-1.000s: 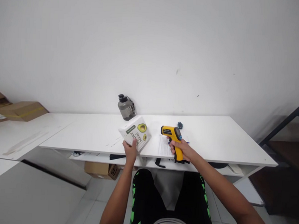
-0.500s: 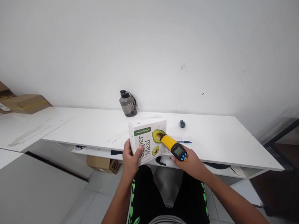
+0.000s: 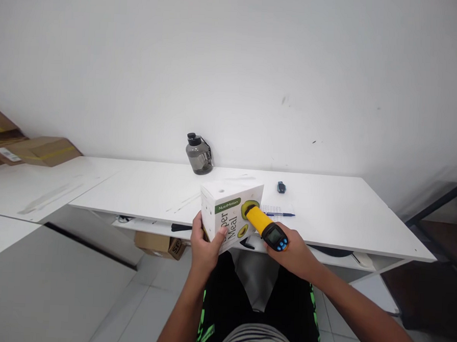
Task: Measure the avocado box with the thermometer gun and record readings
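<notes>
A white box (image 3: 221,198) printed "NutriMotion" and "Super Meal" with avocado pictures is gripped by my left hand (image 3: 206,241), thumb across its front. It stands tilted over the front edge of the white desk (image 3: 334,207), its left side partly turned into view. My right hand (image 3: 294,251) is wrapped round a yellow and black infrared thermometer (image 3: 266,226). The thermometer's nose points at the avocado picture, very near the box front; whether they touch I cannot tell. Its small screen and blue buttons face me.
On the desk are a grey water bottle (image 3: 199,154) by the wall, a small dark watch-like device (image 3: 281,187), a blue pen (image 3: 280,214) and a written sheet of paper (image 3: 269,209). Cardboard boxes (image 3: 48,150) lie at far left; another carton (image 3: 158,244) shows below the desk.
The box has turned in my left hand, so more of its left side shows. My right hand keeps the thermometer near its front. The whole view has shifted slightly.
</notes>
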`<state>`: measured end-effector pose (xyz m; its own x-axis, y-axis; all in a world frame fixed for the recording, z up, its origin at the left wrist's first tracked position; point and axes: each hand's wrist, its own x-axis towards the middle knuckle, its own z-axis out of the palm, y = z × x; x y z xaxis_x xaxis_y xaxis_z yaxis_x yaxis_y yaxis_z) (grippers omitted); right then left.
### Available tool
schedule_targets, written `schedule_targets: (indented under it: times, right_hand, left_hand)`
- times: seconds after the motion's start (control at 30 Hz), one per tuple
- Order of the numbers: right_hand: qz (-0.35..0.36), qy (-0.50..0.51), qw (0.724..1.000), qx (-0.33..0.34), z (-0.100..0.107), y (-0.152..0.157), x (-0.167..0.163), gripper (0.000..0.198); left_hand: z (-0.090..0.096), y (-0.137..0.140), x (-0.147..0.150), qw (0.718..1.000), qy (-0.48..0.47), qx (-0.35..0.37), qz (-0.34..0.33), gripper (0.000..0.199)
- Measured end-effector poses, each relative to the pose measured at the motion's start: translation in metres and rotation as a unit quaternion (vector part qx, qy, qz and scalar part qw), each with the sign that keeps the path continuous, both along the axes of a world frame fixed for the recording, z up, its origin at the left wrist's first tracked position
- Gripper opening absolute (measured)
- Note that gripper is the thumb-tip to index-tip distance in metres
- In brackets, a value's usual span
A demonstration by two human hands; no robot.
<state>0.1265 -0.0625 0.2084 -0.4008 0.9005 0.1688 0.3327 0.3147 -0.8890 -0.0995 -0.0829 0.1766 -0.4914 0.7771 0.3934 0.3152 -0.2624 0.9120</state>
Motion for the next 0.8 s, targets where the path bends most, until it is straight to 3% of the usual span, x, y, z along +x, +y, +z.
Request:
schedule_targets:
  times: [0.8]
  right_hand:
    - [0.014, -0.003, 0.999, 0.043, 0.006, -0.012, 0.001, 0.027]
  left_hand:
    - [0.001, -0.016, -0.003, 0.999, -0.019, 0.034, -0.025, 0.075]
